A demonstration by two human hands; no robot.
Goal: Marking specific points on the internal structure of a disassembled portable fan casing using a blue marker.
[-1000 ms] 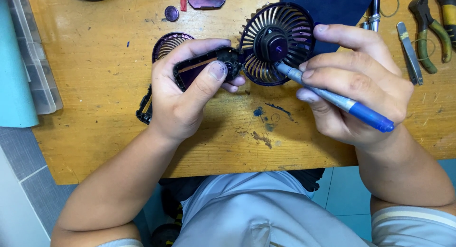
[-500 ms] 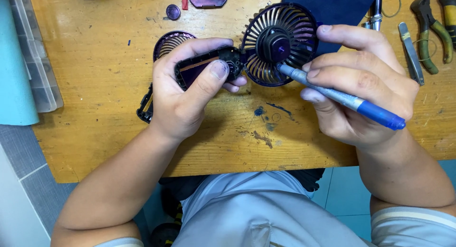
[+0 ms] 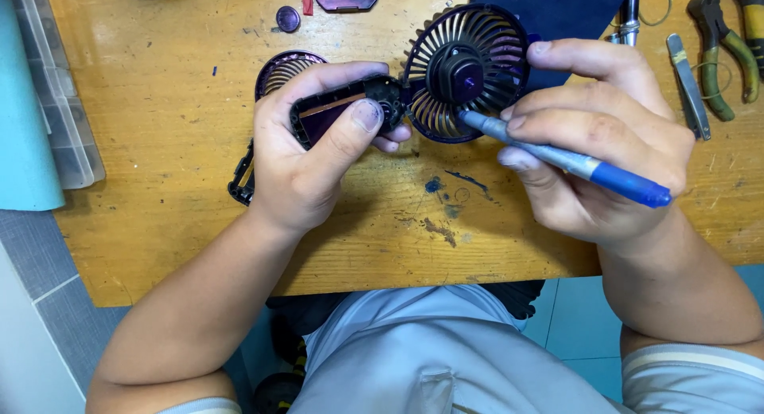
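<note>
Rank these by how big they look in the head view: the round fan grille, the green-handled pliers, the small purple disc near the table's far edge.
1. Round fan grille, though it is held up nearer the camera, which enlarges it.
2. Green-handled pliers.
3. Small purple disc, clearly the smallest.

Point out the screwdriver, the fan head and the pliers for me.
screwdriver (image 3: pixel 557 155): head view, on its grey shaft.
fan head (image 3: pixel 465 68): head view, on the central hub.
pliers (image 3: pixel 720 56): head view, on a green handle.
</note>
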